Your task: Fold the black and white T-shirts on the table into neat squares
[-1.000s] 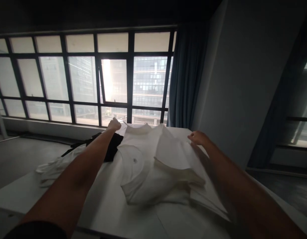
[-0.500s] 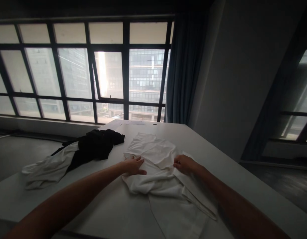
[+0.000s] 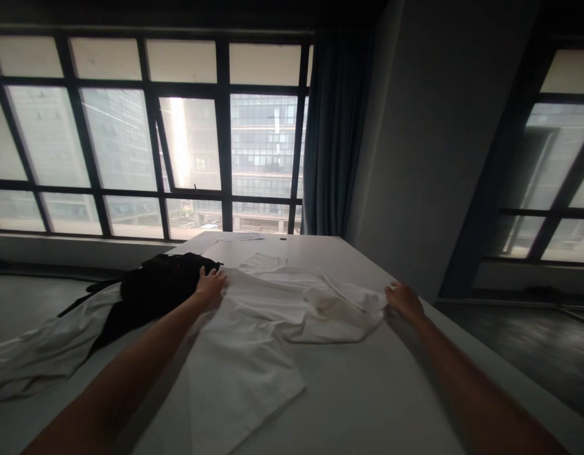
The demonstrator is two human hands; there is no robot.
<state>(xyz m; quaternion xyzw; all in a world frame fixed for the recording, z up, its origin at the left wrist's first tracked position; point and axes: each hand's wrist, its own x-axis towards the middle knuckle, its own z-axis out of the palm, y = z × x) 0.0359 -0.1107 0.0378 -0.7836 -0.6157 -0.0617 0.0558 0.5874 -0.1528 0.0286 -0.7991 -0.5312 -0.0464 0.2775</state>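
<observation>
Viewing the white shirt [image 3: 268,303] spread over the table [image 3: 368,392], I read my left hand [image 3: 209,284] flat, fingers splayed, on its left edge beside the black garment [image 3: 154,287]. My right hand [image 3: 404,301] touches its right edge; grip indeterminate.

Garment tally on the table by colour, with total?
White: 2 (spread shirt, crumpled garment at the left edge)
Black: 1 (black garment beside the shirt)
Total: 3
</observation>
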